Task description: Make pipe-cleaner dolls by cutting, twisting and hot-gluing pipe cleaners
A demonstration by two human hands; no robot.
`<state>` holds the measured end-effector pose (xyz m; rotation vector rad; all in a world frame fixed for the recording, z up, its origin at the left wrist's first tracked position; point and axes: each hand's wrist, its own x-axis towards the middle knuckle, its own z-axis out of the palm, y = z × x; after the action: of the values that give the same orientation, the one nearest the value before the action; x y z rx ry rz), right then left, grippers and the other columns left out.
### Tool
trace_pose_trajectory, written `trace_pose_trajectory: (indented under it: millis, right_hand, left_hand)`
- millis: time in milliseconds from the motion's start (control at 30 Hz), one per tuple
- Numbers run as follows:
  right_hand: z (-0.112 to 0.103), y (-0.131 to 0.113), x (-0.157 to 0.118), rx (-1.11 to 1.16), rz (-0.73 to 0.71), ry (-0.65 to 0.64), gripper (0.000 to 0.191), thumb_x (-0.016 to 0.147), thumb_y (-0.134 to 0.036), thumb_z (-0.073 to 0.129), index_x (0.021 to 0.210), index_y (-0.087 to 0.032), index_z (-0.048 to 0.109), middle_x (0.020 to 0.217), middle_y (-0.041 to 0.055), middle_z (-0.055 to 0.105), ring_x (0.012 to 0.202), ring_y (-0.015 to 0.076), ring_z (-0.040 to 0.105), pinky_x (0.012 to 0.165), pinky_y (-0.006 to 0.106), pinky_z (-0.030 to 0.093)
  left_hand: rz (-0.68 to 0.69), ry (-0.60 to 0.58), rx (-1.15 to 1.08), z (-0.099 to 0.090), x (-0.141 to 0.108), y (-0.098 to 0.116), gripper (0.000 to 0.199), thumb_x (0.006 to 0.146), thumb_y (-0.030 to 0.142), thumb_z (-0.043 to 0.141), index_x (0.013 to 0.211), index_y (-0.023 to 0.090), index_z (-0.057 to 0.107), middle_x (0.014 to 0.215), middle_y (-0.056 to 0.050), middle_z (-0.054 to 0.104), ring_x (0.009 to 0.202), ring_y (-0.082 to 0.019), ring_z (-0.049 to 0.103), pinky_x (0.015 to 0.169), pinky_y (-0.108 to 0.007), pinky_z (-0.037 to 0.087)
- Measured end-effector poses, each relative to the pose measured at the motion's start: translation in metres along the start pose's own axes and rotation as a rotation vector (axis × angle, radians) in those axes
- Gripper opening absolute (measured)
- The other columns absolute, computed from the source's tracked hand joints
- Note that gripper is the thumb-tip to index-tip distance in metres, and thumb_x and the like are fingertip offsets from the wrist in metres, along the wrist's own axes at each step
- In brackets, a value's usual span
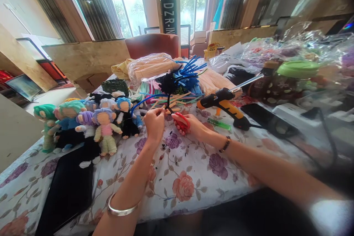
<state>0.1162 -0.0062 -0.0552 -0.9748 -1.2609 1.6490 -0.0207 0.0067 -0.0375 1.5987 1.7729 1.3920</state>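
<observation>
My right hand point(190, 127) is closed round the handles of red scissors point(182, 121). Their blades point up and left, close to a black fuzzy stem, like a pipe cleaner point(168, 100). My left hand point(155, 122) pinches the lower part of that stem between thumb and fingers. Whether the blades touch it, I cannot tell. Small black clippings point(163, 147) lie scattered on the flowered tablecloth point(193, 169) below my hands. A blue fuzzy stem point(143, 102) curves just behind my left hand.
Several yarn-like dolls point(103, 125) stand at left beside a black tablet point(69, 188). A black and orange glue gun point(225, 105), a green lighter point(219, 124) and a dark phone point(269, 120) lie at right. Behind are bundled blue stems point(192, 72) and a green-lidded jar point(297, 69).
</observation>
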Motion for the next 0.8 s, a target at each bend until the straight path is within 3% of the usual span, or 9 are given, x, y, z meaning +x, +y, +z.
trace_pose_trajectory:
  millis: [567, 800]
  right_hand:
    - [0.005, 0.002, -0.001, -0.057, -0.028, 0.073, 0.043, 0.067, -0.055, 0.069, 0.059, -0.018, 0.048, 0.049, -0.0044, 0.047, 0.041, 0.0068, 0.04, 0.04, 0.022, 0.027]
    - [-0.006, 0.009, 0.006, -0.358, -0.168, 0.182, 0.048, 0.07, -0.061, 0.061, 0.055, -0.017, 0.049, 0.046, -0.0036, 0.046, 0.042, 0.0081, 0.039, 0.044, 0.024, 0.03]
  left_hand:
    - [-0.008, -0.004, 0.072, 0.0, 0.001, -0.002, 0.026, 0.074, 0.028, 0.056, 0.085, 0.016, 0.076, 0.084, -0.007, 0.074, 0.078, -0.02, 0.065, 0.074, -0.028, 0.045]
    - [0.012, 0.004, 0.058, 0.0, 0.001, -0.003, 0.027, 0.077, 0.028, 0.052, 0.084, 0.016, 0.075, 0.08, -0.006, 0.074, 0.076, -0.02, 0.066, 0.072, -0.028, 0.045]
